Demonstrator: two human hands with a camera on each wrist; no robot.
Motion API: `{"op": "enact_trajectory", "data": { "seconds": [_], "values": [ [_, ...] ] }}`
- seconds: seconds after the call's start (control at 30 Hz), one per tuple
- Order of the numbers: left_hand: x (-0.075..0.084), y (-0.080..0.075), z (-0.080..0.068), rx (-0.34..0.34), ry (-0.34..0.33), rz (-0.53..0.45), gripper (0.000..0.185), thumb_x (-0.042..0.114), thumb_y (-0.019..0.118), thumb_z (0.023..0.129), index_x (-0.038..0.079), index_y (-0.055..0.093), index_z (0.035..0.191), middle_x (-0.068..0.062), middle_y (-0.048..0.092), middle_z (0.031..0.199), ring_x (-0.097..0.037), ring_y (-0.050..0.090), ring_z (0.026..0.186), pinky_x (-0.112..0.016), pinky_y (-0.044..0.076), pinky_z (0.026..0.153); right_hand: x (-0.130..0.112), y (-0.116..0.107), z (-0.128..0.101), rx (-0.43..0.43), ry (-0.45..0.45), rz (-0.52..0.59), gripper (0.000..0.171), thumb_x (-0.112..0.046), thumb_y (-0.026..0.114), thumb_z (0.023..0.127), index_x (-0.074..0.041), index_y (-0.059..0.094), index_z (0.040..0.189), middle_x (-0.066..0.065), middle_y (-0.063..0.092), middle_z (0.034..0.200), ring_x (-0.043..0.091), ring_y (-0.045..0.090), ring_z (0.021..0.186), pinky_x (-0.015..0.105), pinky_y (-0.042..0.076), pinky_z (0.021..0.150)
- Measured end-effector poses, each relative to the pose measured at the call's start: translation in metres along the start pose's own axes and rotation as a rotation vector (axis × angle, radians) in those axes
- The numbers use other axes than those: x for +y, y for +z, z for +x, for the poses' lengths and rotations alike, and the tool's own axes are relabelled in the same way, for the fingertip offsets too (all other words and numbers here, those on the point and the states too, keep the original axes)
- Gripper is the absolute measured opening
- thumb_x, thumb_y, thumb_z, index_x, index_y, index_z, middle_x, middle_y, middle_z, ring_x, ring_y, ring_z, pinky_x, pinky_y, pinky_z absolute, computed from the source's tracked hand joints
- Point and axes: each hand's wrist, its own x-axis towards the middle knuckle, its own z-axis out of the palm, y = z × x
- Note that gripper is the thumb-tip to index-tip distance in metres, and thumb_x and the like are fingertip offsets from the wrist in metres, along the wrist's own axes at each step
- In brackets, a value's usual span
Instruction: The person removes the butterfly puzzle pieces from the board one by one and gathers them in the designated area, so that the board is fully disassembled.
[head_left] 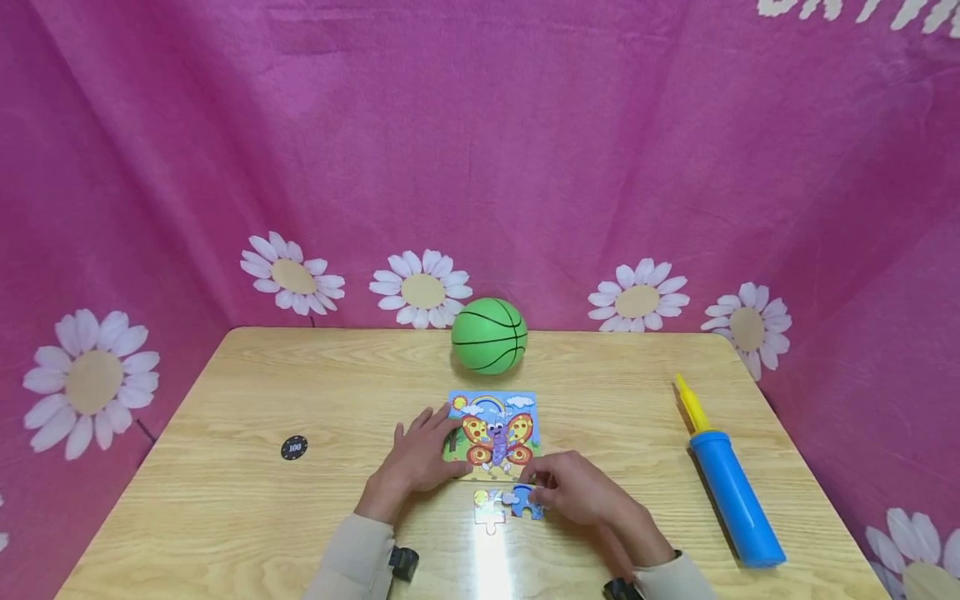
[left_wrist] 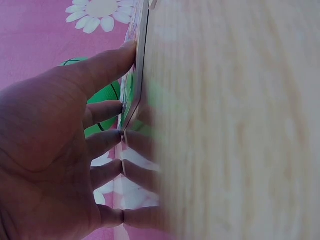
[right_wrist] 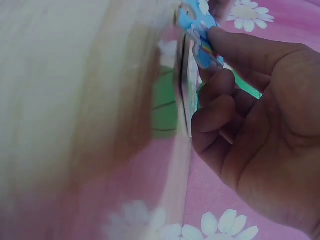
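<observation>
A butterfly puzzle board (head_left: 498, 437) lies flat on the table, its picture in place. My left hand (head_left: 429, 454) rests at its left side with the fingers spread, thumb at the lower left edge; the left wrist view shows the fingertips on the table and the thumb on the board. Just below the board, my right hand (head_left: 573, 487) pinches a blue puzzle piece (right_wrist: 199, 42) with part of a rainbow on it, tilted up between thumb and forefinger. Left of that piece lies another puzzle piece (head_left: 490, 508) with a yellow sun in its corner.
Behind the board sits a green ball (head_left: 490, 337) with black lines. A blue hand pump (head_left: 737, 500) with a yellow nozzle lies at the right. On the left is a round black chip (head_left: 294, 447) marked 100. A pink flowered cloth (head_left: 480, 167) hangs behind the table.
</observation>
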Motion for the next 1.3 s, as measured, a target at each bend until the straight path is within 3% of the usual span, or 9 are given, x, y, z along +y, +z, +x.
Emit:
{"op": "enact_trajectory", "data": {
  "seconds": [0.37,0.63,0.97,1.2,1.3],
  "values": [
    [-0.001,-0.001,-0.002,0.007,-0.007,0.0,0.069,0.049,0.072,0.081,0.022,0.05,0.14,-0.005,0.03,0.16,-0.035,0.022,0.148,-0.072,0.014,0.112,0.0,0.002,-0.001,0.026,-0.008,-0.077,0.013,-0.017,0.072,0.084,-0.018,0.074,0.097,-0.012,0.066,0.08,-0.003,0.052,0.07,0.019,0.044,0.063],
    [-0.002,-0.003,-0.001,0.013,-0.004,0.005,0.069,0.05,0.072,0.081,0.021,0.05,0.14,-0.005,0.031,0.159,-0.035,0.023,0.148,-0.072,0.015,0.112,0.003,-0.002,0.013,0.174,0.102,-0.112,0.01,-0.015,0.068,0.087,-0.02,0.073,0.094,-0.013,0.058,0.071,0.003,0.05,0.064,0.019,0.042,0.058],
    [-0.001,-0.001,-0.001,0.016,0.005,-0.006,0.069,0.05,0.072,0.081,0.022,0.05,0.14,-0.004,0.03,0.16,-0.035,0.022,0.148,-0.072,0.014,0.112,0.015,-0.007,0.038,0.243,0.167,-0.114,0.022,-0.012,0.07,0.085,-0.015,0.07,0.106,0.001,0.057,0.093,0.012,0.05,0.08,0.029,0.044,0.072],
    [-0.001,0.0,-0.001,0.01,0.006,-0.012,0.07,0.05,0.071,0.081,0.022,0.049,0.141,-0.004,0.029,0.16,-0.035,0.021,0.148,-0.072,0.013,0.112,0.018,-0.008,0.048,0.253,0.193,-0.135,0.029,-0.022,0.069,0.088,-0.017,0.068,0.116,0.009,0.057,0.117,0.026,0.052,0.109,0.043,0.045,0.097],
    [0.0,0.0,-0.001,0.004,0.006,-0.012,0.07,0.05,0.071,0.081,0.022,0.049,0.141,-0.004,0.029,0.16,-0.034,0.021,0.149,-0.072,0.012,0.112,0.02,-0.008,0.051,0.255,0.191,-0.145,0.03,-0.023,0.07,0.087,-0.017,0.067,0.116,0.012,0.056,0.123,0.03,0.051,0.115,0.047,0.043,0.101]
  ]
}}
